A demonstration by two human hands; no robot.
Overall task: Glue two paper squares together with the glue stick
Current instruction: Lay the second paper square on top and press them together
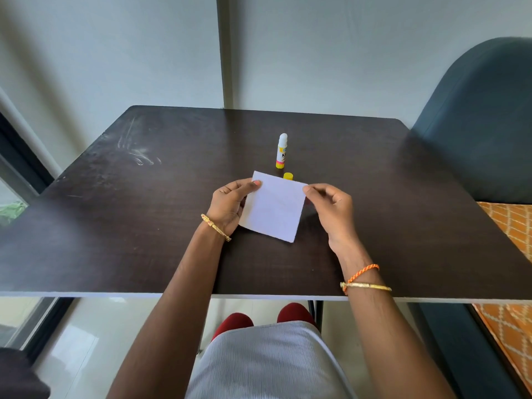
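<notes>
Head view: the left hand [230, 204] pinches the white paper square [275, 208] at its left edge; the right hand [331, 208] pinches its right corner, over the middle of the tabletop [115, 211]. The uncapped glue stick [281, 151] stands just behind.

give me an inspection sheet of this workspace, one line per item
surface: dark wooden table, pale scuff marks at its far left.
job's things: white paper held up over the table, only one sheet can be told; glue stick standing upright beyond it, uncapped; yellow cap on the table, partly hidden behind the paper's top edge.
clutter: nothing seen.
grippers: left hand grips the paper's left edge; right hand pinches its top right corner with the fingers.
cables: nothing seen.
surroundings: grey wall behind, dark blue chair at right, orange patterned cloth beside it.
</notes>
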